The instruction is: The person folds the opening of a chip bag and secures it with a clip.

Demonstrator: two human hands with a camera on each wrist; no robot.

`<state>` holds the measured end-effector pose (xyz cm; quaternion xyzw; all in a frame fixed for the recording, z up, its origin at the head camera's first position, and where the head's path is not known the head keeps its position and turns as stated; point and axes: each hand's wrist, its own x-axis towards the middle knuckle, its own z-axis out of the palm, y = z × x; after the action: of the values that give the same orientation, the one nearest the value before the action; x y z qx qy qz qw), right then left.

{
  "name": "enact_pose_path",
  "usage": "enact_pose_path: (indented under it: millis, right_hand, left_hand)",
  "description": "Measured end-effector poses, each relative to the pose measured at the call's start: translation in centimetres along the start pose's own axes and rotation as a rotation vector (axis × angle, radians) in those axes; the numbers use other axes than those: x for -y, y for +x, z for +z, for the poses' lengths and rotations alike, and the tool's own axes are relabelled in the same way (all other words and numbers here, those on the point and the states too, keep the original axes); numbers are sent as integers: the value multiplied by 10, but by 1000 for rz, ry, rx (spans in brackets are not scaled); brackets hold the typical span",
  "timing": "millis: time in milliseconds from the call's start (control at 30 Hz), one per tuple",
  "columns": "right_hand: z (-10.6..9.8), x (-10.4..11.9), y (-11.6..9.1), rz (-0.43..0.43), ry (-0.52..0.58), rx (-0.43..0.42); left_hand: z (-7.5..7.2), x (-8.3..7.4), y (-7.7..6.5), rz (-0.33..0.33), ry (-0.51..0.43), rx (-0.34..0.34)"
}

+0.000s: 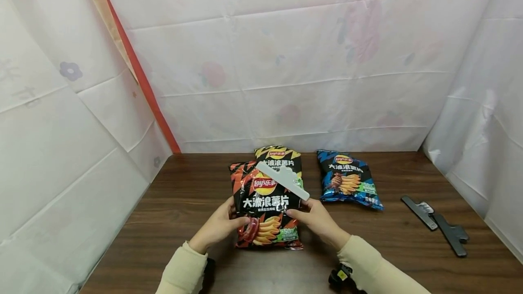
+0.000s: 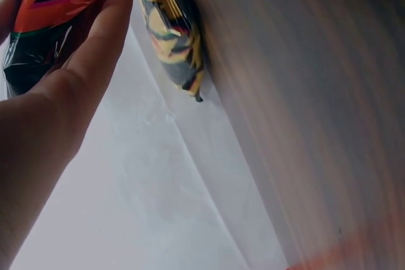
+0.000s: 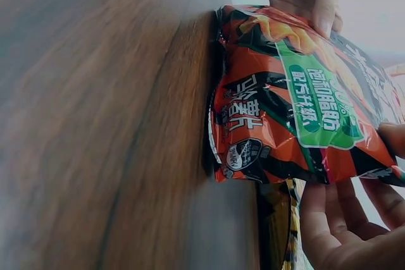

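Note:
Both of my hands hold a red-and-black bag of potato chips (image 1: 265, 210) upright near the middle of the table. At its left side, my left hand (image 1: 216, 228) grips with the thumb over the front. My right hand (image 1: 320, 222) grips the right edge, thumb on the front and fingers behind, as the right wrist view confirms. A pale grey bag clip (image 1: 283, 180) lies slantwise across the bag's upper right corner. Directly behind stands a yellow-and-black chip bag (image 1: 277, 152), partly hidden by the red one; its side (image 2: 171, 36) also shows in the left wrist view.
A blue chip bag (image 1: 347, 178) lies on the brown wooden table (image 1: 171, 217), right of the held bag. Two dark grey bag clips (image 1: 420, 213) rest farther right. Pale patterned sheets (image 1: 306, 67) enclose the table at the back and sides.

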<state>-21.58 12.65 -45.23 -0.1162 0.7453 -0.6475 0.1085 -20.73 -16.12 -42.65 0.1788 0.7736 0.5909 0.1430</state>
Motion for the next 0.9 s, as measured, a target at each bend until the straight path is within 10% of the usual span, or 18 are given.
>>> enact_pose_path:
  millis: [900]
  right_hand:
    - [45,10,35,-27,33,-48]
  left_hand:
    - [-35,10,-15,-115,13,-219]
